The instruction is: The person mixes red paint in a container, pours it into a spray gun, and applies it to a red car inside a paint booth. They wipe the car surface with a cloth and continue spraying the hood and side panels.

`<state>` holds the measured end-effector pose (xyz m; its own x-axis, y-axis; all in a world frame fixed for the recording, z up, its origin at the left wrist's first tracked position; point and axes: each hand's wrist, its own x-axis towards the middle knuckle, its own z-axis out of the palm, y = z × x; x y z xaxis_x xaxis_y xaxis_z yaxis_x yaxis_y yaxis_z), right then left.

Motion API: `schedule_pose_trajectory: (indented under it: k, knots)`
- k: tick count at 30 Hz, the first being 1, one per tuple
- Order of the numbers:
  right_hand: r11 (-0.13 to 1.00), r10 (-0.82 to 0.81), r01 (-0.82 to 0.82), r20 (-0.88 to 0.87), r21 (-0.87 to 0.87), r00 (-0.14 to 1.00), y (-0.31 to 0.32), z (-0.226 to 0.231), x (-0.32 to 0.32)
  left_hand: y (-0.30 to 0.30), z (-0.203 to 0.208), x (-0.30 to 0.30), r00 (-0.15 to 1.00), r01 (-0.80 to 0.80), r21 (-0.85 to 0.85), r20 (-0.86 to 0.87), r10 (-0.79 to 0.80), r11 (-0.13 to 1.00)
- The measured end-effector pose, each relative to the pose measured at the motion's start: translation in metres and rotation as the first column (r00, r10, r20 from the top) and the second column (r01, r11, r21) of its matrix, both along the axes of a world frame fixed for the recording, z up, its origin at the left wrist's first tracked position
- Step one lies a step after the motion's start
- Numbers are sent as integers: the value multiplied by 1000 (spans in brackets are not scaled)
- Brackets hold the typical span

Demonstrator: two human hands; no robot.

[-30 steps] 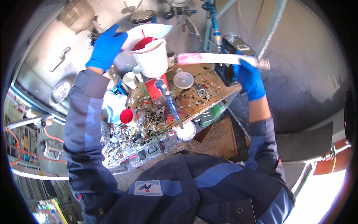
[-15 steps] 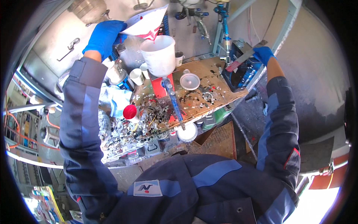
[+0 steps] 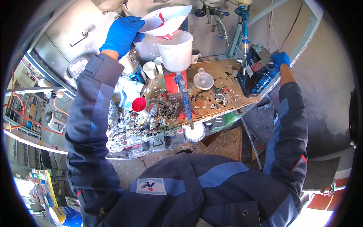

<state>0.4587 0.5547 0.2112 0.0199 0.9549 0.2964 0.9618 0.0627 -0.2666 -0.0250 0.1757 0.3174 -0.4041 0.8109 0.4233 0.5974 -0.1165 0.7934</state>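
My left hand, in a blue glove, holds a white mixing cup tipped on its side, and red paint runs from its lip into the white cup of a spray gun that stands on the paint-spattered bench. My right hand, also gloved in blue, is far out to the right and grips a flat metal stir stick over a dark blue box at the bench's right end.
On the bench stand a white paper funnel, small white cups, a metal can, a red-lidded cup and a pale blue rag. Spray guns hang on the wall behind. A white tub sits below the bench edge.
My left hand has tilted the white cup further over the spray gun's cup. My right hand has carried the stir stick away to the right, down to the dark blue box.
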Motion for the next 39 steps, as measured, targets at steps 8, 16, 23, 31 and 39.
schedule_pose_trajectory:
  k: [8, 16, 23, 31, 39]
  knots:
    - [997, 29, -23, -89, 67, 996, 13, -14, 14, -2, -1, -9, 989, 53, 44, 136, -59, 998]
    - [995, 47, -46, -17, 88, 999, 1, -8, 17, 0, -5, -11, 988, 53, 10, 145, -54, 999]
    - [830, 394, -63, -503, 554, 769, -165, 18, -52, 2, -14, -28, 964, 115, 80, -251, -92, 990]
    - [644, 445, -765, -817, 8, 366, -331, -113, -196, -12, -11, -15, 974, 68, 81, 210, -83, 994]
    - [500, 510, -863, -780, -75, 363, -323, -128, -243, -19, -19, -8, 948, 81, 95, 302, -106, 992]
